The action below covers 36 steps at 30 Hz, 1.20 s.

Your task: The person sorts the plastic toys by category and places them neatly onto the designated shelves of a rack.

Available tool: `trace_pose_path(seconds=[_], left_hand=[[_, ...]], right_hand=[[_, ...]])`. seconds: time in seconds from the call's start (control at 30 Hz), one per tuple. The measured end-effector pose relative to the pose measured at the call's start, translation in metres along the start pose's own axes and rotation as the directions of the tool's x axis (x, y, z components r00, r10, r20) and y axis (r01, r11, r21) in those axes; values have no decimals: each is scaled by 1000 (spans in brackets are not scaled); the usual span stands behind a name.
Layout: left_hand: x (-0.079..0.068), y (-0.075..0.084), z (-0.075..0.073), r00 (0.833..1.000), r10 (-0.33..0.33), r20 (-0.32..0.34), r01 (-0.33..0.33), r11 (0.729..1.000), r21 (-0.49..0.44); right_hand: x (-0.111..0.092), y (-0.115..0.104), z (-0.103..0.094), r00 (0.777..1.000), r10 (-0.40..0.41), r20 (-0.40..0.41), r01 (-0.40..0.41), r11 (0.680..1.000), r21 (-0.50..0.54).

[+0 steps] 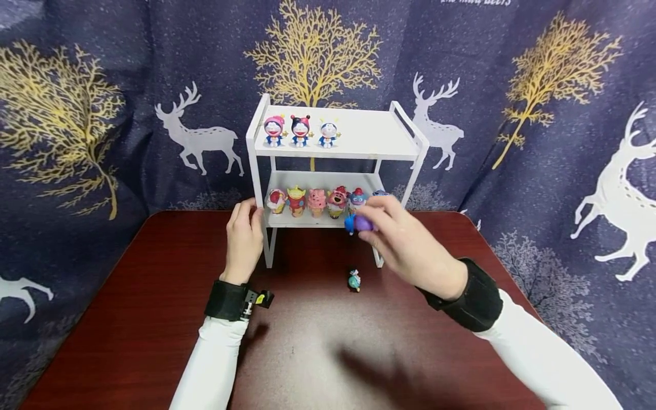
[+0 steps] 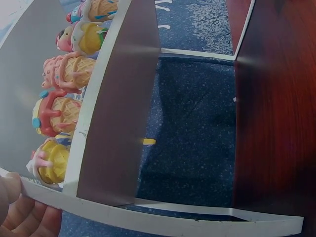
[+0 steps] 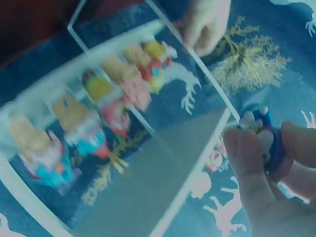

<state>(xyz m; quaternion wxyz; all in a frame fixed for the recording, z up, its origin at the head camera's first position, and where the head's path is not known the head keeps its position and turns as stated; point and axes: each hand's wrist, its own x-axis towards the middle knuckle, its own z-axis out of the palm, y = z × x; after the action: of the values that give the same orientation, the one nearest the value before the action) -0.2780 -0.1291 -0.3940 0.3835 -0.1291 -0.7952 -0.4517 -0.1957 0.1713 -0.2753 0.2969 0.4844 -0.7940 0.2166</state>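
My left hand (image 1: 245,236) grips the left post of a white two-tier shelf (image 1: 353,149), thumb on one side and fingers on the other in the left wrist view. My right hand (image 1: 410,245) pinches a small purple and blue figurine (image 1: 363,222) in front of the shelf's lower right part. Its white and blue parts show between thumb and fingers in the right wrist view. On the upper tier three figurines in blue (image 1: 300,132) stand in a row at the left. Several ice-cream-cone figurines (image 1: 316,203) line the lower tier; the rightmost is partly hidden by my right hand.
A small teal figurine (image 1: 354,281) lies on the dark red table (image 1: 169,296), in front of the shelf's right legs. Behind the table hangs a dark blue cloth (image 1: 205,68) with white deer and gold trees. The shelf's raised side rails (image 1: 410,122) flank the upper tier.
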Motion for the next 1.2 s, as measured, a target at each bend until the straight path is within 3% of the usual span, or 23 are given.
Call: trace_pose_path(seconds=[0.13,0.3,0.5,0.63,0.8,0.97,1.1,1.2], left_hand=[[1,0,1,1000,8,7,-8,1000,-3],[2,0,1,1000,5,5,-5,1000,-3],[1,-1,1,1000,7,14,-7,1000,-13],[0,-1,0,1000,7,9,-7,1000,-6],[0,-1,-1,1000,10,1,-10,1000,5],[-1,-1,-1,1000,-2,8,2,1000,3],[-1,-1,-1,1000,-2,14,2,1000,3],[0,0,-1,1000,3,7,-3,1000,6]], right_hand=[[22,5,-18,998,16,-68,-21,997,-78],[55,21,-36,994,77,-83,-88,986,-142],[96,40,-53,968,245,46,-228,946,-232],[121,48,-59,922,355,157,-297,906,-300],[144,54,-59,855,474,211,-391,855,-341],[158,58,-62,760,585,283,-481,799,-362],[165,62,-63,690,639,341,-517,764,-387],[169,65,-62,665,649,369,-524,758,-389]])
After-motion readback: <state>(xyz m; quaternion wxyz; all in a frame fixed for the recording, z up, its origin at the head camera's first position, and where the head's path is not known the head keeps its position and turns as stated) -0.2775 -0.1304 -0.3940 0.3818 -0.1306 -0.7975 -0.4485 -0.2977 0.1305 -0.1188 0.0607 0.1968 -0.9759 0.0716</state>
